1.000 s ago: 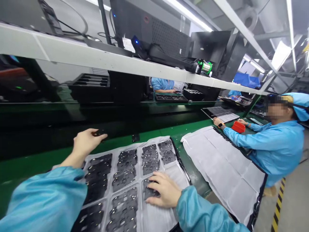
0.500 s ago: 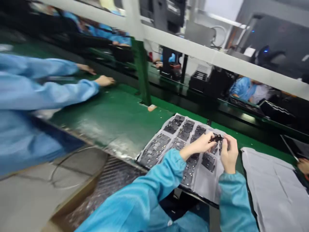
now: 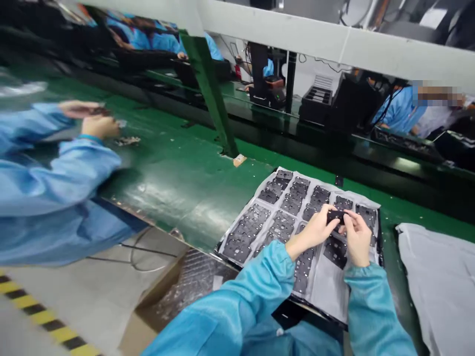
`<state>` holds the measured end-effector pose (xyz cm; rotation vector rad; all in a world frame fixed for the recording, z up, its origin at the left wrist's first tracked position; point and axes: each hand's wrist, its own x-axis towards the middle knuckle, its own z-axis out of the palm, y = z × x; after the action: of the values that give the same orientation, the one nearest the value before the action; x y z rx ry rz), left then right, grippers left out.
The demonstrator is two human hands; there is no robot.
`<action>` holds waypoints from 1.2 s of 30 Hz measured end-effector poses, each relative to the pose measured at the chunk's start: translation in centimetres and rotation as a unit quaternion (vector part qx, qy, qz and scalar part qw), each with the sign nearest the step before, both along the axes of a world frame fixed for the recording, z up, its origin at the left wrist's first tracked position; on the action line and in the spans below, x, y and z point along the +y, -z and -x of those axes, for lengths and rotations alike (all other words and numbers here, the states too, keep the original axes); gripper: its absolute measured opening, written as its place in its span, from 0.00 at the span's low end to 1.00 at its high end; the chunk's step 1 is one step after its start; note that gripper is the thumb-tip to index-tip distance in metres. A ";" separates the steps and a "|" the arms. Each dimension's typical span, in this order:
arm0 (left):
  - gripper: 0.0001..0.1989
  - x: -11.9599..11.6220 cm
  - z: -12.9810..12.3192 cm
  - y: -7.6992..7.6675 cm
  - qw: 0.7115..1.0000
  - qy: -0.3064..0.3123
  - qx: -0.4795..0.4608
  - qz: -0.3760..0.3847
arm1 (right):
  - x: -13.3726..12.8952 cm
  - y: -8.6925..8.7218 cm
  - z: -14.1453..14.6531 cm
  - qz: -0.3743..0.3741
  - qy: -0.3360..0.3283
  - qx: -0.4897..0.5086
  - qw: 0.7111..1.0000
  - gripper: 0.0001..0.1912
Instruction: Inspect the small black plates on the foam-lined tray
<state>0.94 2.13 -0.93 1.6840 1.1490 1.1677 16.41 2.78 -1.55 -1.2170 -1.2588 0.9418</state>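
Black part (image 3: 335,216) — half hidden between left hand (image 3: 315,231), right hand (image 3: 356,238)

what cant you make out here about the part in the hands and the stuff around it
- Small black part, head view: fingers of the left hand and right hand cover most of it; shape unclear.
- Tray: near edge hidden by the sleeves.
- Co-worker's hands, left: motion blur hides what they hold.
- White sheet: cut off by the right edge.
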 end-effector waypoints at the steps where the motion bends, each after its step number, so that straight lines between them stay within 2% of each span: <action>1: 0.17 -0.1 -0.2 0.1 1.000 0.003 0.002 0.005 | -0.1 0.1 0.1 0.003 0.012 0.003 1.000 0.20; 4: 0.17 -0.5 -0.6 0.7 1.000 0.020 0.003 0.007 | -0.5 0.2 0.3 -0.003 0.041 0.008 0.999 0.18; 8: 0.16 -0.8 -1.0 1.2 1.000 0.005 -0.003 -0.006 | -0.9 0.0 0.6 -0.015 0.059 0.013 0.998 0.17; 24: 0.12 -1.6 -1.1 1.5 0.999 -0.017 0.034 0.001 | -1.5 -0.2 1.2 -0.044 0.080 -0.008 0.996 0.13; 33: 0.11 -1.6 -1.3 1.8 1.000 -0.006 0.014 -0.005 | -1.4 0.5 1.0 -0.057 0.098 -0.032 0.993 0.12; 36: 0.11 -1.4 -1.3 1.7 1.000 -0.019 0.012 0.000 | -1.5 0.6 0.9 -0.047 0.082 -0.038 0.995 0.12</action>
<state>2.20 0.71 -2.65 1.6876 1.2002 1.1742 15.51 1.29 -2.15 -1.2704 -1.2286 0.7147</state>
